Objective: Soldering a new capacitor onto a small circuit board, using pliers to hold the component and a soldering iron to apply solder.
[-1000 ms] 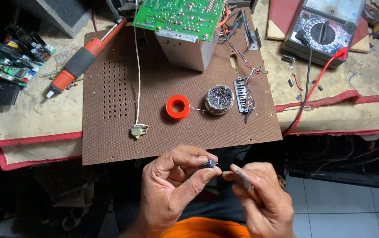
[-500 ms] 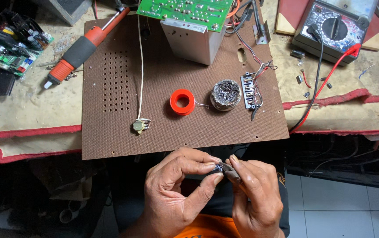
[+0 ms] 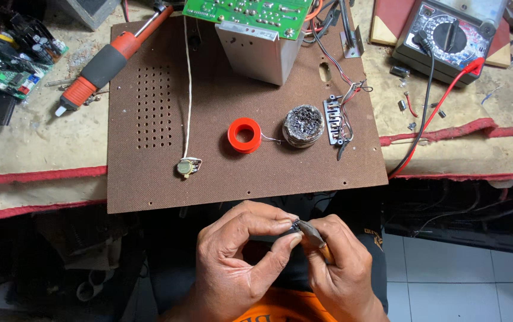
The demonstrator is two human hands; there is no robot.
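Brown board [image 3: 238,173] edge just beyond both hands [image 3: 286,262].

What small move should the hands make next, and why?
Probably a steady, slight scrape or twist of the tool against the small part. The left hand pinches that part between thumb and forefinger, and the right hand holds the tool's tip right at it, both well below the brown board. What the part is cannot be told.
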